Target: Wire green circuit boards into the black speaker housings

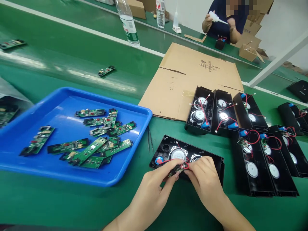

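Observation:
A black speaker housing (192, 148) with two round white speakers and a blue cylinder (159, 160) lies on the green table in front of me. Over its near edge, my left hand (156, 189) pinches a small circuit board (177, 169) between thumb and finger. My right hand (204, 179) meets it from the right, its fingers closed on the red wire (185, 165) at the board's end. The wire's connector is mostly hidden by my fingertips. Left of the housing, a blue tray (96, 179) holds several green circuit boards (68, 146).
Tweezers (150, 141) lie between tray and housing. Several wired black housings (252, 157) stand at the right. Behind lie a cardboard sheet (192, 73) and a bottle (130, 29). Two loose boards, one here (106, 71), rest beyond the tray. Across the table, a person (223, 22) holds a white squeeze bottle.

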The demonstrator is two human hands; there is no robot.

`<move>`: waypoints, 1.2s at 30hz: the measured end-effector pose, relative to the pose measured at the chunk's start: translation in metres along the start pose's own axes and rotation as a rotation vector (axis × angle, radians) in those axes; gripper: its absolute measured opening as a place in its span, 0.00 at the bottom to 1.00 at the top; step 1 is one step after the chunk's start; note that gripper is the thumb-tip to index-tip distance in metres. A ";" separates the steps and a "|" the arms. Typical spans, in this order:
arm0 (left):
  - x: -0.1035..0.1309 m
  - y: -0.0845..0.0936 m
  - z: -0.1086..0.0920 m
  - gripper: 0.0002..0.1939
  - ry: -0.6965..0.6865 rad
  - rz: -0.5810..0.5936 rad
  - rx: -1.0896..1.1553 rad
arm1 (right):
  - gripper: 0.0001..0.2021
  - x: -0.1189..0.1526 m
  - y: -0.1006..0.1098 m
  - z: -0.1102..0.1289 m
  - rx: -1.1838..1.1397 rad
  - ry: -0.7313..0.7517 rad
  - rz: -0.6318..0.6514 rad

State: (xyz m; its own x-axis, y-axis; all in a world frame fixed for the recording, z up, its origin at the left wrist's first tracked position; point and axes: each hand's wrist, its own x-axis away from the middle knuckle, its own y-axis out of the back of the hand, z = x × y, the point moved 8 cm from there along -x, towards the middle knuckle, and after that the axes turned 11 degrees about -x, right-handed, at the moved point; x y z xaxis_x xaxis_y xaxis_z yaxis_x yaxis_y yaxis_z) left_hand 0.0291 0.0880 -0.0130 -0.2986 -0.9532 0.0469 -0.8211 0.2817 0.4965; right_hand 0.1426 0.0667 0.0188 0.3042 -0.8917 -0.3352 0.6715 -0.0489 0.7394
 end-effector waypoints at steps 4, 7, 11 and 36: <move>-0.001 0.002 -0.004 0.14 -0.045 0.034 -0.001 | 0.10 0.000 0.002 -0.003 -0.071 -0.008 0.004; -0.001 0.002 -0.007 0.14 -0.099 0.021 0.035 | 0.09 -0.002 0.003 -0.005 -0.085 -0.011 -0.004; -0.002 0.000 -0.002 0.13 -0.042 0.055 0.114 | 0.11 -0.005 0.000 -0.003 -0.049 -0.003 0.025; 0.016 0.022 0.028 0.13 0.240 -0.018 0.229 | 0.19 -0.049 -0.045 -0.018 0.314 -0.201 0.590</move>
State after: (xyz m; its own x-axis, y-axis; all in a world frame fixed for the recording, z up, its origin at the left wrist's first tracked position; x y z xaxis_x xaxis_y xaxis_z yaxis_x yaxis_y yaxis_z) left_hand -0.0072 0.0820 -0.0260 -0.1822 -0.9492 0.2566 -0.9213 0.2560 0.2927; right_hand 0.1095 0.1209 -0.0090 0.4070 -0.8737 0.2665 0.1958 0.3684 0.9088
